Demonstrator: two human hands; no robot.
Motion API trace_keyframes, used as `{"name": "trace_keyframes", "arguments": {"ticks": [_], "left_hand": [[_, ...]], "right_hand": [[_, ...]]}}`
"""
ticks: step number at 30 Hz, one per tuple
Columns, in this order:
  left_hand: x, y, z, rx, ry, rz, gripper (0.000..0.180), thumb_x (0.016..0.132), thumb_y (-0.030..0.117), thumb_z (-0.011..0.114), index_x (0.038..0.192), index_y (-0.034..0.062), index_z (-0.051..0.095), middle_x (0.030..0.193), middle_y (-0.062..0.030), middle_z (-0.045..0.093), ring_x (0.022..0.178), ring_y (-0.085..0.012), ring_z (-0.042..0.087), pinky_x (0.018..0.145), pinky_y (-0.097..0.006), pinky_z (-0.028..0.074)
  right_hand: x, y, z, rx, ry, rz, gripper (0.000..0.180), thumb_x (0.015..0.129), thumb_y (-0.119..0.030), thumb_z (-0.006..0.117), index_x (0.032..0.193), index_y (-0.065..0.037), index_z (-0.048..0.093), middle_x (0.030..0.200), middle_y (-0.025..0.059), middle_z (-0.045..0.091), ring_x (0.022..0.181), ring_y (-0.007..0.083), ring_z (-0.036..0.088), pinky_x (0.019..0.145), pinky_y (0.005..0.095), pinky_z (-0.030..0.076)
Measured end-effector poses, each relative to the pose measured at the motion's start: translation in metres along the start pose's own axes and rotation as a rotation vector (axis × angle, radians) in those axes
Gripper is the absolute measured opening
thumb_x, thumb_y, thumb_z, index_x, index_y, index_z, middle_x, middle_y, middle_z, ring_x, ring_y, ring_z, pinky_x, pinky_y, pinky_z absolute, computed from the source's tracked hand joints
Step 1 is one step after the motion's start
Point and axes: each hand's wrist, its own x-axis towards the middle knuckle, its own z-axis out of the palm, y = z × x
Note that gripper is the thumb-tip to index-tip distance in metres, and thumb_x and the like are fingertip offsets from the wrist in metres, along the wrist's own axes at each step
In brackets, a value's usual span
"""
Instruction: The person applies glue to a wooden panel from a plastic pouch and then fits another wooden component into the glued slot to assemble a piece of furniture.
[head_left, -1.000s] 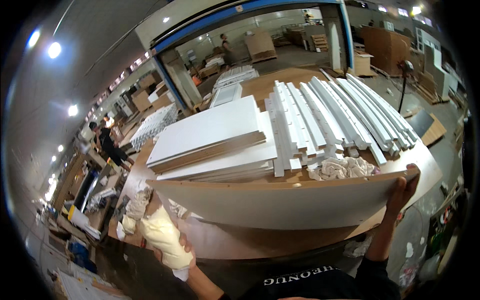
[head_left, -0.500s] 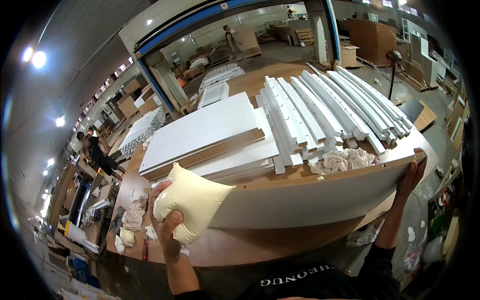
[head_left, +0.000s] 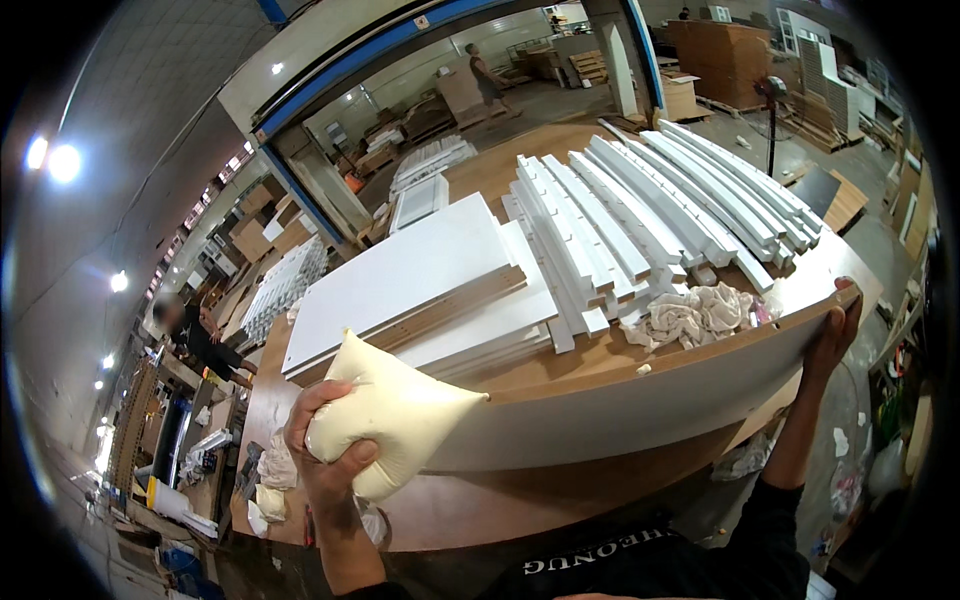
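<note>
Between both hands, a long white panel [head_left: 640, 400] stands on edge on the brown worktable [head_left: 480, 505]. Right hand [head_left: 835, 335] grips its far end, fingers curled over. Left hand [head_left: 325, 455] squeezes a cream soft pouch [head_left: 395, 410], tip touching the panel's edge.

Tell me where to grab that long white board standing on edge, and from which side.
Take the long white board at its two ends, from the near side of the workbench. It stands on its long edge, too long for one hand. The right hand already clasps the right end, fingers over the top edge. The left hand is full with a soft cream bag, whose tip meets the board's left end.
</note>
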Motion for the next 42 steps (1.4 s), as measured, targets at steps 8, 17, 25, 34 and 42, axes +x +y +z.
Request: {"name": "trace_keyframes", "arguments": {"ticks": [8, 17, 25, 34, 42], "left_hand": [[0.0049, 0.0012, -0.0008, 0.007, -0.034, 0.011, 0.052, 0.058, 0.016, 0.076, 0.103, 0.0000, 0.055, 0.090, -0.0072, 0.060, 0.081, -0.0138, 0.057, 0.076, -0.026, 0.046], [0.0033, 0.0027, -0.0010, 0.061, -0.026, 0.044, 0.053, 0.059, 0.018, 0.079, 0.103, -0.0005, 0.056, 0.088, -0.0082, 0.062, 0.080, -0.0137, 0.058, 0.076, -0.026, 0.046], [0.0045, 0.0010, -0.0047, 0.111, -0.053, 0.071, 0.051, 0.059, 0.018, 0.079, 0.102, 0.0000, 0.057, 0.088, -0.0081, 0.062, 0.079, -0.0136, 0.058, 0.074, -0.026, 0.047], [0.0021, 0.0025, -0.0041, 0.118, -0.035, 0.059, 0.050, 0.059, 0.018, 0.079, 0.101, 0.0004, 0.058, 0.086, -0.0072, 0.062, 0.078, -0.0132, 0.058, 0.074, -0.026, 0.046], [0.0009, 0.0007, -0.0095, 0.169, -0.069, 0.096, 0.049, 0.058, 0.018, 0.079, 0.100, 0.0003, 0.059, 0.088, -0.0071, 0.061, 0.079, -0.0131, 0.058, 0.074, -0.026, 0.046]], "right_hand": [[0.0010, 0.0030, -0.0010, -0.080, -0.003, -0.034, 0.050, 0.088, -0.047, 0.044, 0.106, -0.001, 0.049, 0.102, 0.0084, 0.049, 0.099, 0.0185, 0.044, 0.088, 0.0318, 0.033], [0.0010, 0.0025, 0.0049, -0.059, 0.016, -0.048, 0.051, 0.089, -0.047, 0.044, 0.108, 0.000, 0.049, 0.102, 0.0092, 0.050, 0.100, 0.0200, 0.045, 0.090, 0.0329, 0.032], [0.0010, 0.0055, 0.0007, -0.029, -0.004, -0.040, 0.048, 0.089, -0.043, 0.044, 0.109, 0.001, 0.048, 0.104, 0.0097, 0.049, 0.101, 0.0198, 0.044, 0.092, 0.0331, 0.031], [0.0008, 0.0058, 0.0005, -0.046, -0.001, -0.059, 0.048, 0.089, -0.043, 0.044, 0.109, 0.001, 0.048, 0.104, 0.0093, 0.049, 0.102, 0.0198, 0.044, 0.092, 0.0333, 0.031], [-0.0003, 0.0026, -0.0009, -0.042, 0.003, -0.052, 0.050, 0.089, -0.045, 0.044, 0.109, 0.000, 0.048, 0.105, 0.0095, 0.049, 0.102, 0.0198, 0.044, 0.092, 0.0331, 0.031]]}}
